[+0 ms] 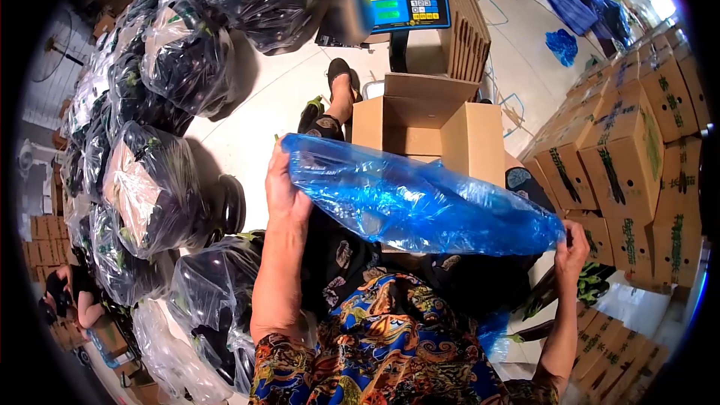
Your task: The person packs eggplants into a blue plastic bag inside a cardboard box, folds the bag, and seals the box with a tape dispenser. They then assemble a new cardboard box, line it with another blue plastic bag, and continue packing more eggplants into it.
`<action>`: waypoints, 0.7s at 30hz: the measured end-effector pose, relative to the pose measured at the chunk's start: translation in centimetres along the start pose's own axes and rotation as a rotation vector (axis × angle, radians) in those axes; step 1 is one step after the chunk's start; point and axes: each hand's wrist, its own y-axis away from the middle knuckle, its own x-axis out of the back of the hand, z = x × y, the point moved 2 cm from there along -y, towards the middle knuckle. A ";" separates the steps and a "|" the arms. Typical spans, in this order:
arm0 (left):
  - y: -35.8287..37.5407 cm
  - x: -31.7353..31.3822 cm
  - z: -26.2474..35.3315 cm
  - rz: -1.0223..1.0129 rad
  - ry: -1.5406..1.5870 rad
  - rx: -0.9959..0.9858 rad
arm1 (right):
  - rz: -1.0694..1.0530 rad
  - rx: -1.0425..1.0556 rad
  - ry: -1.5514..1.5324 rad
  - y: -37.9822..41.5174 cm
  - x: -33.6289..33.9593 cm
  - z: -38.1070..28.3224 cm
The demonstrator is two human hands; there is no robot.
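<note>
A blue plastic bag (pixel 420 199) is stretched wide across my lap, slanting down from left to right. My left hand (pixel 288 184) grips its upper left end, and my right hand (pixel 573 246) pinches the lower right end. Just beyond the bag stands a cardboard box (pixel 476 139) with its flaps up, partly hidden behind the blue plastic. A little green tip shows by my left hand; I cannot make out what it belongs to.
Clear bags of eggplants (pixel 187 52) crowd the left side. A digital scale (pixel 403 5) stands ahead, beside flattened cartons (pixel 461 15). Packed cartons (pixel 619 150) are stacked at right, and loose eggplants (pixel 551 292) lie low right. Another person (pixel 71 296) is at far left.
</note>
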 end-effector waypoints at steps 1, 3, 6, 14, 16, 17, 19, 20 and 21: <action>0.2 0.1 0.5 -0.027 -0.010 0.009 | -0.070 -0.110 0.030 1.0 0.8 1.1; 0.8 -0.1 1.1 -0.044 -0.068 -0.011 | -0.195 -0.062 0.213 3.5 2.3 4.0; 1.4 -1.8 1.6 -0.063 -0.267 -0.051 | -0.411 -0.248 0.127 4.6 3.7 5.6; 2.3 -4.3 0.8 -0.335 -0.537 -0.103 | -0.318 -0.039 -0.691 -4.6 1.5 -13.2; 3.6 -6.8 0.5 -0.292 -0.580 -0.084 | -0.455 0.013 -0.580 -5.9 -2.0 -18.8; 3.7 -7.1 0.1 -0.316 -0.626 -0.085 | -0.568 0.026 -0.613 -5.5 -4.9 -19.7; 3.9 -7.6 0.3 -0.344 -0.745 -0.079 | -0.845 -0.027 -0.729 -5.4 -10.5 -20.1; 4.1 -7.9 0.6 -0.350 -0.786 -0.116 | -1.004 -0.103 -0.809 -5.5 -11.8 -20.2; 3.9 -7.9 0.8 -0.329 -0.803 -0.154 | -1.022 -0.101 -0.820 -6.0 -11.9 -20.6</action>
